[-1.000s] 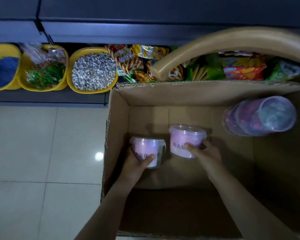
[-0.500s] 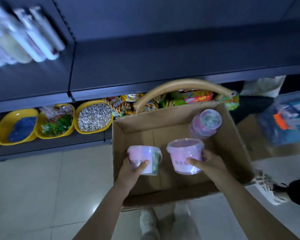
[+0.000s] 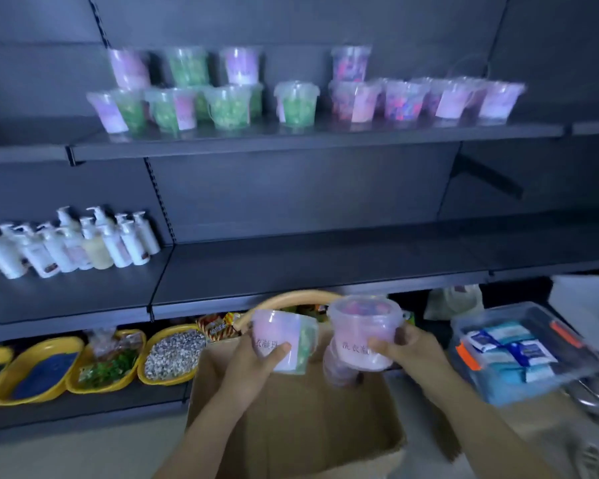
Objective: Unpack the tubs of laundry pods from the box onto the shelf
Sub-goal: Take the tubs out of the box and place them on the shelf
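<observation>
Left tub (image 3: pixel 284 340) and right tub (image 3: pixel 362 331) are now riding above the box (image 3: pixel 291 426), having left its floor a second ago. Left hand (image 3: pixel 253 368) and right hand (image 3: pixel 408 350) are each curling a full grip round one. A third tub (image 3: pixel 338 369) is lying inside the box. The shelf (image 3: pixel 291 140) high above the box is probably coming next.

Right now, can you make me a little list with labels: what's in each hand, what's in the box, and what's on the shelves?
Left hand: grips a tub with a pink label
Right hand: grips a pink tub
Both held tubs: up above the cardboard box
In the box: one more tub, partly hidden behind the right one
Top shelf: many tubs, green, purple and pink
Middle shelf, left side: white pump bottles
Bottom shelf: yellow bowls
</observation>
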Motion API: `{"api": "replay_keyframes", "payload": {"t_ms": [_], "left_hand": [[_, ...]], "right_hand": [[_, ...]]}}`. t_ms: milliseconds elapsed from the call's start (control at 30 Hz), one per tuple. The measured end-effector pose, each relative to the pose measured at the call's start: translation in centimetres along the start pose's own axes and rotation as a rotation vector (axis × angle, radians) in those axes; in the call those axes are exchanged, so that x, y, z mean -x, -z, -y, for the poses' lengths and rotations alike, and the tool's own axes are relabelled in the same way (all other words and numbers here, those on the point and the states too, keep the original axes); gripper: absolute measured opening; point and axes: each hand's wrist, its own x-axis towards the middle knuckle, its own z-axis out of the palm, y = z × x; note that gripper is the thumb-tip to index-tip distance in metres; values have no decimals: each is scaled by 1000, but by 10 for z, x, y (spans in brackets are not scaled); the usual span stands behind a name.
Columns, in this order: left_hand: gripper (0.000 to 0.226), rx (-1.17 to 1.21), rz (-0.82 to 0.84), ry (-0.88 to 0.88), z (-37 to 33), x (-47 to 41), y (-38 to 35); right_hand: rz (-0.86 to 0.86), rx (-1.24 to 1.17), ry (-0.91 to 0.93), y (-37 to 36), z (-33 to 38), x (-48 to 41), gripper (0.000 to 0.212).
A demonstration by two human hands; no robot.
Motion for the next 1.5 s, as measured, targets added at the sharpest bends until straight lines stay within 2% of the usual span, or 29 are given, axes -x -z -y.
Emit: {"api": "replay_keyframes", "payload": {"t_ms": [167,367,533,633,900,1267,1500], "left_hand": [[36,65,-104,-97,-69,42,-24],[44,65,-199,-215,-139,67,-31],[60,99,-245,-307,-185,63,-29],[61,144,-290,-318,-209,55,-31],[74,226,-303,-399,-261,-14,-42],[84,241,-286,-464,-330,-153,-50],[75,279,-292,-495,-369,-207,-64]], "right_hand": [[-9,-18,116,66,40,30,23],[-5,3,253,132,96,59,30],[5,-1,345,166,136,56,28],[13,-24,383,178,159,45,31],[-16,-120,433,200,197,-29,34],[-63,-48,517,210,256,-169,39],[-115,-43,562,222,290,-227,40]]}}
